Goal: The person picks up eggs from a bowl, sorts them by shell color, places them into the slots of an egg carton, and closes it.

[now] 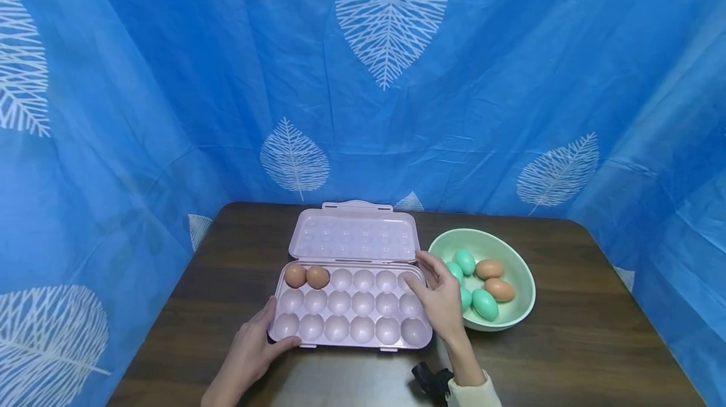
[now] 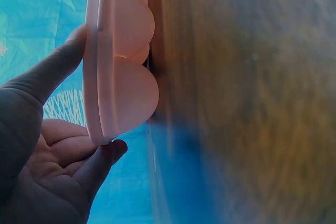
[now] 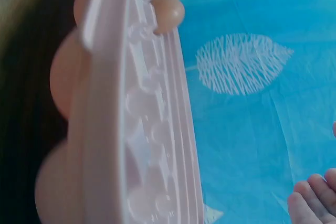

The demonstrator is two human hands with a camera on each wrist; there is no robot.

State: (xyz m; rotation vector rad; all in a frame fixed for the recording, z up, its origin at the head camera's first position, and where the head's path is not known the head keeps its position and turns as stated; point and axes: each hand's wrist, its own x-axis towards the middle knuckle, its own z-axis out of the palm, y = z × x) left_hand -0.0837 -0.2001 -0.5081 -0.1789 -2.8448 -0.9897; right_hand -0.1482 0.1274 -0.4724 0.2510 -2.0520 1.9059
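Two brown eggs sit in back-left cups of your open egg tray on the desk; green and brown ones lie in the bowl. Your left hand grips the tray's left end. Right hand: thumb and fingers wide apart, back-right corner. Wrist views show bulging cup undersides, hidden from head view.

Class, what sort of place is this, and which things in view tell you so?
Probably a staged tabletop filming spot: a blue leaf-print cloth hangs behind a dark wood-grain table, where an open egg tray sits beside a pale green bowl of eggs.
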